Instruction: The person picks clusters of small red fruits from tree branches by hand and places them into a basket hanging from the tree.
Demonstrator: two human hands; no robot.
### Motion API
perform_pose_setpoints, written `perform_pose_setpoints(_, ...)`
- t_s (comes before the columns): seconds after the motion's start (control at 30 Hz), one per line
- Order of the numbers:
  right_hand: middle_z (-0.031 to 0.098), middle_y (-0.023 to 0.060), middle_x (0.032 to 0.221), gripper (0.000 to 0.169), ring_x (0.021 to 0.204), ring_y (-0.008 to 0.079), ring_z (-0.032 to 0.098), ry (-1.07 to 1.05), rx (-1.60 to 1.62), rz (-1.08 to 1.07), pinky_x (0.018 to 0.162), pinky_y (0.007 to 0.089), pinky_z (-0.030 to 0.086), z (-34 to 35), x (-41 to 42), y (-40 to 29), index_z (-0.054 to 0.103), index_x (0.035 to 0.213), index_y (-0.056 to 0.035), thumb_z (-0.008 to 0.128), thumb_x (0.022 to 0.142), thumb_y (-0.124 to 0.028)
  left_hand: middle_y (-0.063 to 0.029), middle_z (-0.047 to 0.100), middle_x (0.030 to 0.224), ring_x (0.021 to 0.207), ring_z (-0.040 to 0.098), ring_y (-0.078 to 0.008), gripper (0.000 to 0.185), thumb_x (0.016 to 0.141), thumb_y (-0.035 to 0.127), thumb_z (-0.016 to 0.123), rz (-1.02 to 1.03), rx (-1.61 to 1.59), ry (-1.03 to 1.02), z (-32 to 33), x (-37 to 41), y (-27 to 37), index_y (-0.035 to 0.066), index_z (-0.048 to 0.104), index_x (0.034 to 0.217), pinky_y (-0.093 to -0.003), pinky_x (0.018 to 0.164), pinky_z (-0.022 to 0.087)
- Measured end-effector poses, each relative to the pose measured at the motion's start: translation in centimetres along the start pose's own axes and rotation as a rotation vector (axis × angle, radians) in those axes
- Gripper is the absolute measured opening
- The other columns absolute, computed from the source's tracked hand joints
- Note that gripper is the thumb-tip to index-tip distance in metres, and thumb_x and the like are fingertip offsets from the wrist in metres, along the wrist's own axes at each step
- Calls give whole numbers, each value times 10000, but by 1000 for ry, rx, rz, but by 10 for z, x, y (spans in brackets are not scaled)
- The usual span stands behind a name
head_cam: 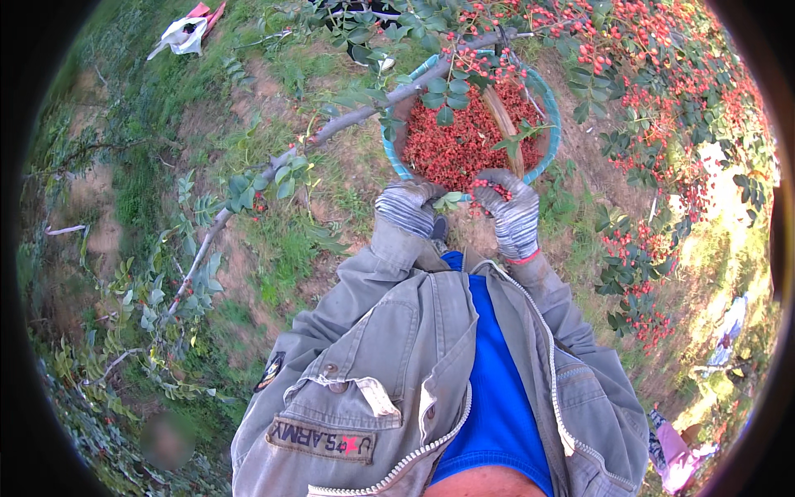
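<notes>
My left hand (407, 207), in a striped knit glove, is at the near rim of a round basket (391, 151) bound in teal strapping. Its fingers are curled in, with a green leaf (448, 200) at their tips. My right hand (512, 214), gloved likewise, pinches a small cluster of red prickly ash berries (492, 191) just beside the same rim. Many picked red berries (444, 146) fill much of the basket. A wooden handle (500, 118) crosses it, and a leafy sprig (522, 140) lies over the handle.
A grey branch (385, 104) slants over the basket from the left. Berry-laden twigs (658, 81) crowd the right. Patchy grass (279, 273) covers the soil. A white plastic bag (183, 36) lies far left. Dark clothing (354, 12) shows behind leaves; pink cloth (674, 456) is at lower right.
</notes>
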State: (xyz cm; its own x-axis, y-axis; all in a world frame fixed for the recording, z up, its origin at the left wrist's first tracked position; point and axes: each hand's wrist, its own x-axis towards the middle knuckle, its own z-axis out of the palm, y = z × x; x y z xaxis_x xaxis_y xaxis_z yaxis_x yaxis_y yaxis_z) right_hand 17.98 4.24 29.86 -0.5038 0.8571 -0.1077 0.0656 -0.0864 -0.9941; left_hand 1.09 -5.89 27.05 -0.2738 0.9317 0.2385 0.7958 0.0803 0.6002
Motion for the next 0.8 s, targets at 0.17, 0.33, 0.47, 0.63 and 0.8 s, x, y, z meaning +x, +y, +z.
perform_pose_setpoints(0.17, 628, 58, 852, 115, 769, 135, 611, 275, -54, -355, 733, 285, 501, -9, -10, -40, 641, 911, -25, 700, 814, -41, -154, 700, 953, 862, 675, -267, 310, 784, 16, 645, -536, -174, -122, -16, -27, -42, 70, 676, 1088, -351, 762, 522)
perform_pose_setpoints(0.33, 611, 140, 1041, 259, 804, 201, 633, 234, -303, -710, 757, 306, 517, 2, 4, -25, 611, 1048, -36, 694, 803, -22, -118, 704, 982, 847, 654, -230, 449, 816, 70, 675, -750, -257, -182, 5, -67, -91, 116, 596, 1255, -335, 768, 509)
perform_pose_setpoints(0.47, 570, 221, 1239, 531, 1008, 313, 629, -139, -959, -326, 842, 351, 510, -18, 59, 80, 558, 1248, -37, 723, 744, -58, -113, 692, 1025, 877, 644, -238, 434, 843, 142, 652, -785, -316, -252, 37, -118, -156, 137, 587, 1272, -345, 785, 502)
perform_pose_setpoints(0.63, 657, 190, 1058, 418, 841, 254, 672, 118, -609, -263, 764, 346, 532, -36, 47, 73, 604, 1177, -19, 681, 766, -30, -104, 679, 1080, 946, 639, -246, 415, 876, 212, 612, -766, -193, -413, 47, -126, -182, 149, 577, 1284, -349, 821, 497)
perform_pose_setpoints(0.8, 676, 163, 982, 316, 823, 243, 664, 208, -472, -119, 754, 350, 527, -52, 36, 76, 633, 1110, -14, 638, 795, 13, -96, 666, 1136, 1014, 634, -253, 407, 908, 283, 572, -624, -90, -479, 59, -119, -191, 161, 567, 1296, -354, 857, 491)
